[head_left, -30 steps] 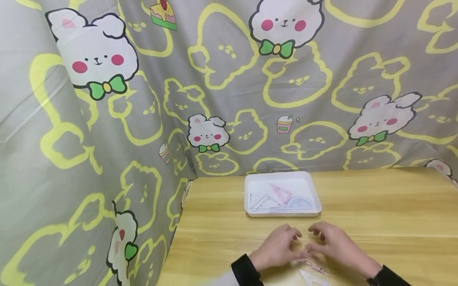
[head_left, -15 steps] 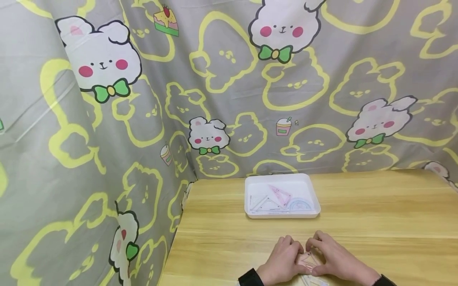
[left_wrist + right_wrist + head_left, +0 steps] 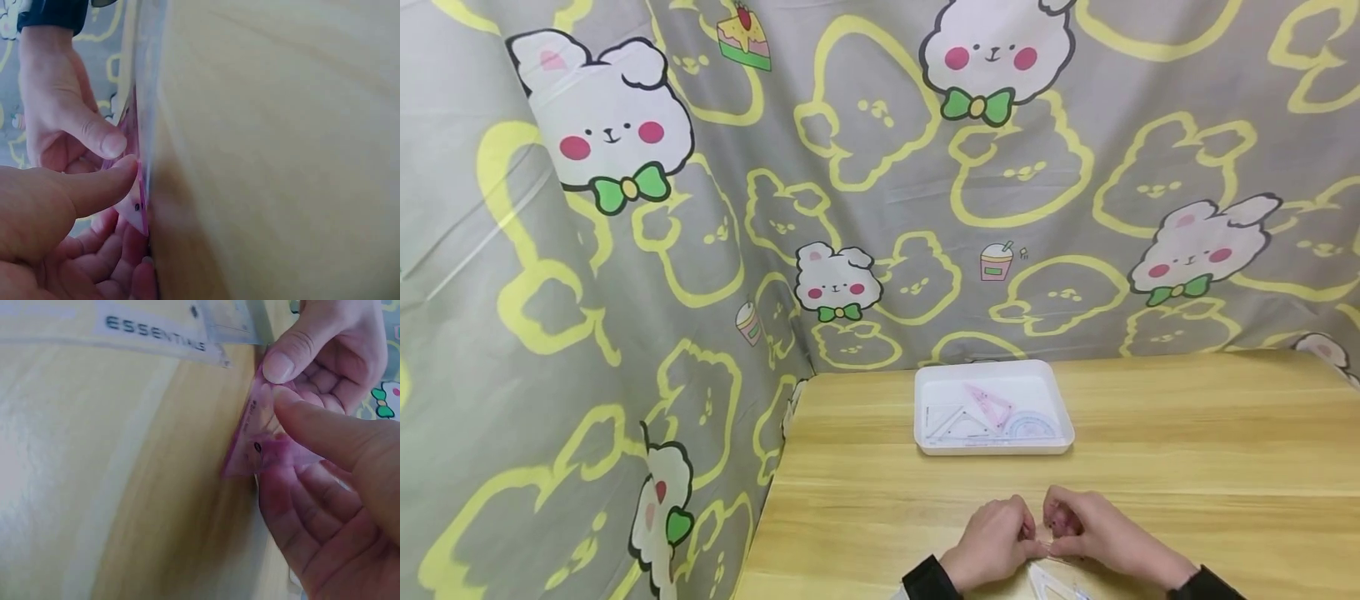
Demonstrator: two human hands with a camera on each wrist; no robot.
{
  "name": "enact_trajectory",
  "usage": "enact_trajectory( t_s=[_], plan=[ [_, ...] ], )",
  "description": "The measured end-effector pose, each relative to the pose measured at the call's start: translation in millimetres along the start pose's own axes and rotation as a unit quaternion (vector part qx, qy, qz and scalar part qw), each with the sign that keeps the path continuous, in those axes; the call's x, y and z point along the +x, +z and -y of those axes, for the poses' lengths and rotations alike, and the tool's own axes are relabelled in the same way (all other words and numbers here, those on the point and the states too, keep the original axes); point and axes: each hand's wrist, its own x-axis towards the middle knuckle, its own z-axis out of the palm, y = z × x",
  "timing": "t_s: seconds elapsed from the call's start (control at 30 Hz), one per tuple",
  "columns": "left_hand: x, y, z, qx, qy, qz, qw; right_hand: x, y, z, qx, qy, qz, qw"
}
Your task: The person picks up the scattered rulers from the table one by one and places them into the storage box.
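Observation:
Near the table's front edge, my left hand (image 3: 992, 542) and right hand (image 3: 1097, 533) meet over a see-through pink set square (image 3: 244, 450). Both hands pinch it, thumbs in front and curled fingers behind. In the left wrist view the pink set square (image 3: 133, 215) stands almost edge-on, and fingers cover much of it. A clear set square (image 3: 1045, 582) lies on the table just below the hands. Its clear plastic (image 3: 156, 328), printed ESSENTIALS, shows in the right wrist view.
A white tray (image 3: 1030, 379) stands further back on the wooden table (image 3: 1210, 433). It holds another pink set square (image 3: 992, 408), a clear set square (image 3: 966, 425) and a protractor (image 3: 1032, 425). A patterned grey curtain (image 3: 910, 192) hangs behind and at the left.
Both hands have closed in on the pink set square and now pinch it. Half a second ago its face showed between them; now it is tilted and mostly hidden in the head view.

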Motion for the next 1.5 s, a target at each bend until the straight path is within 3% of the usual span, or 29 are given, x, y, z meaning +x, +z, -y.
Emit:
enact_trajectory(
  t_s=[0.1,0.2,0.33,0.43,0.53,0.63,0.8,0.9,0.97,1.07,1.17,1.33,1.5],
  plan=[
    [2.7,-6.4,1.8,-0.048,-0.015,0.003,0.9987,1,-4,-1,0.032,0.003,-0.005,0.999],
    [7.7,-17.4,5.4,-0.140,-0.029,-0.002,0.9897,5,-13,3,0.046,0.015,-0.023,0.999],
    [19.6,-34.4,13.0,-0.288,-0.045,-0.021,0.9563,13,-27,9,0.055,0.035,-0.070,0.995],
    [33.0,-47.5,20.3,-0.359,-0.065,-0.044,0.9302,22,-37,12,0.055,0.044,-0.111,0.991],
    [52.9,-59.2,28.3,-0.368,-0.085,-0.071,0.9233,36,-47,11,0.036,0.058,-0.149,0.987],
    [78.7,-68.2,40.8,-0.340,-0.088,-0.091,0.9319,56,-57,8,0.015,0.083,-0.181,0.980],
    [117.8,-77.9,67.1,-0.250,-0.041,-0.101,0.9620,90,-71,-1,-0.032,0.128,-0.211,0.969],
    [137.9,-82.2,79.4,-0.138,0.002,-0.093,0.9860,108,-78,-12,-0.053,0.139,-0.219,0.964],
    [150.7,-83.7,85.3,-0.047,0.022,-0.087,0.9949,118,-83,-20,-0.071,0.141,-0.227,0.961],
    [167.8,-81.6,92.3,0.078,0.026,-0.075,0.9938,132,-87,-31,-0.112,0.144,-0.238,0.954],
    [180.4,-77.3,97.2,0.144,0.001,-0.059,0.9878,145,-86,-41,-0.156,0.146,-0.250,0.944],
    [191.1,-68.0,102.0,0.184,-0.038,-0.034,0.9817,162,-80,-58,-0.221,0.150,-0.276,0.923],
    [190.7,-58.4,99.3,0.197,-0.042,-0.019,0.9793,171,-76,-74,-0.222,0.160,-0.294,0.916]
  ],
)
